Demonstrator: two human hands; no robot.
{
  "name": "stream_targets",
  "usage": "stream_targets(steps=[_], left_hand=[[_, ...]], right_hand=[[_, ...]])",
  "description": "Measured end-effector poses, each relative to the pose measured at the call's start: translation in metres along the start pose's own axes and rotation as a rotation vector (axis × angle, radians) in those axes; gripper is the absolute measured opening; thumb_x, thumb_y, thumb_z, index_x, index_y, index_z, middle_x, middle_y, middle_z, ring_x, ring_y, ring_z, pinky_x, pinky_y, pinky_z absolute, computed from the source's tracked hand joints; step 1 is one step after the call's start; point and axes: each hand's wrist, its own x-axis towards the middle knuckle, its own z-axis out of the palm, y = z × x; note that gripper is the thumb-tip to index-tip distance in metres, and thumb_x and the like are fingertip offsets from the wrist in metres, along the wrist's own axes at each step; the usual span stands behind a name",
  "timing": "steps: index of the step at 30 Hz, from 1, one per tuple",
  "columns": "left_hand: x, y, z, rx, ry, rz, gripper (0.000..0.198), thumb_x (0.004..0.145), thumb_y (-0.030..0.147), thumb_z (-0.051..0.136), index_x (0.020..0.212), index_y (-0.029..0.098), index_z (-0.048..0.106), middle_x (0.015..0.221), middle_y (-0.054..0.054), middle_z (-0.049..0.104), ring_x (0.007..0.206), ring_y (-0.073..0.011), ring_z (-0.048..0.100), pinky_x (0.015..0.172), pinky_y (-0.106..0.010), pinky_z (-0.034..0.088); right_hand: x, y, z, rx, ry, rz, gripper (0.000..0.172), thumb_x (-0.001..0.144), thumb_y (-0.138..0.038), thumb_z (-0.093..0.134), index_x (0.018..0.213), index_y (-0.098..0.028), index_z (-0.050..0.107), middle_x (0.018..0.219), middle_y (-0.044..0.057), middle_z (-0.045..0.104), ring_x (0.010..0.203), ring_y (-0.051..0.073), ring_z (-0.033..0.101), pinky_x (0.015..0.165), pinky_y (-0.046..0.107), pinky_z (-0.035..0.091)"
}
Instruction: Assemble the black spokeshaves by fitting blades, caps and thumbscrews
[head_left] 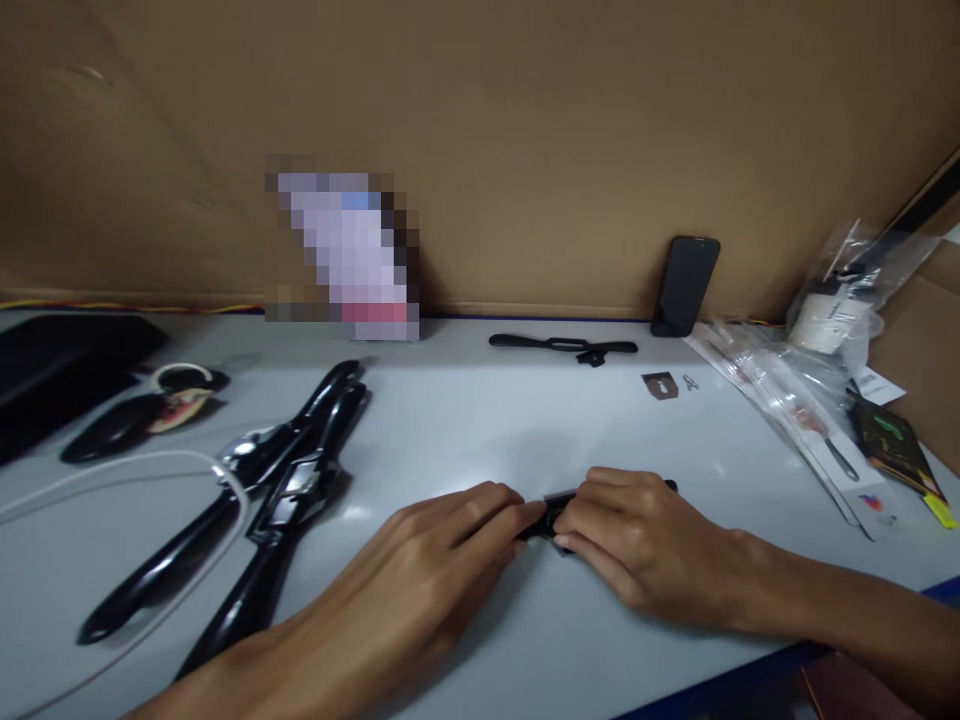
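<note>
Near the table's front, my left hand (450,560) has its fingers pressed together on the left part of a black handled tool (553,512). My right hand (637,540) is closed over the right part of the same tool, and one dark tip shows past its knuckles. Most of the tool is hidden under my fingers. Behind the hands a thin black frame with two handles (566,345) lies flat, with a small black piece (592,358) against its lower edge. A dark flat plate (661,386) and a small metal part (690,383) lie to its right.
Two glossy black handled tools (292,490) lie at the left beside a white cable (176,455). A dark phone (685,287) leans on the cardboard wall (540,150). Plastic-wrapped packages (787,410), a bagged white container (825,315) and a black-and-yellow packet (892,445) are at the right.
</note>
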Motion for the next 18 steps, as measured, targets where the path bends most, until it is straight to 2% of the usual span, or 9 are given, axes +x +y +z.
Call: stream_targets(steps=[3, 7, 10, 13, 18], left_hand=[[-0.001, -0.001, 0.000, 0.011, -0.021, -0.003, 0.029, 0.108, 0.007, 0.041, 0.128, 0.018, 0.059, 0.102, -0.007, 0.071, 0.078, -0.0201, 0.072, 0.067, -0.031, 0.056], [-0.001, -0.001, -0.001, 0.037, -0.047, -0.008, 0.033, 0.108, 0.006, 0.041, 0.135, 0.018, 0.057, 0.103, -0.007, 0.070, 0.077, -0.0203, 0.070, 0.064, -0.031, 0.056], [0.001, 0.001, -0.002, 0.035, -0.050, -0.014, 0.034, 0.107, 0.005, 0.041, 0.133, 0.019, 0.058, 0.100, -0.005, 0.070, 0.073, -0.0197, 0.069, 0.062, -0.031, 0.055], [0.003, 0.003, -0.003, 0.049, -0.035, -0.001, 0.035, 0.105, 0.003, 0.042, 0.132, 0.018, 0.058, 0.100, -0.005, 0.070, 0.073, -0.0201, 0.069, 0.062, -0.031, 0.055], [0.004, 0.003, -0.002, 0.066, -0.015, 0.012, 0.039, 0.101, 0.000, 0.041, 0.132, 0.017, 0.058, 0.099, -0.005, 0.070, 0.074, -0.0200, 0.069, 0.063, -0.031, 0.056]], right_hand=[[0.002, 0.003, -0.011, 0.047, -0.021, 0.005, 0.020, 0.107, -0.013, 0.058, 0.096, -0.012, 0.075, 0.085, 0.008, 0.074, 0.079, 0.019, 0.064, 0.075, 0.030, 0.050], [0.004, 0.005, -0.036, 0.182, 0.034, 0.066, 0.022, 0.107, -0.011, 0.056, 0.108, -0.013, 0.078, 0.088, 0.006, 0.075, 0.079, 0.017, 0.066, 0.077, 0.028, 0.051], [0.004, 0.007, -0.047, 0.188, -0.056, 0.044, 0.022, 0.100, -0.008, 0.067, 0.118, -0.014, 0.078, 0.093, 0.006, 0.075, 0.083, 0.018, 0.065, 0.080, 0.030, 0.052], [0.003, 0.009, -0.046, 0.151, -0.149, 0.028, 0.022, 0.097, -0.009, 0.072, 0.117, -0.016, 0.079, 0.092, 0.006, 0.074, 0.088, 0.020, 0.065, 0.082, 0.032, 0.053], [0.001, 0.007, -0.034, 0.127, -0.120, 0.030, 0.017, 0.099, -0.013, 0.073, 0.114, -0.016, 0.078, 0.094, 0.007, 0.075, 0.092, 0.021, 0.067, 0.086, 0.034, 0.055]])
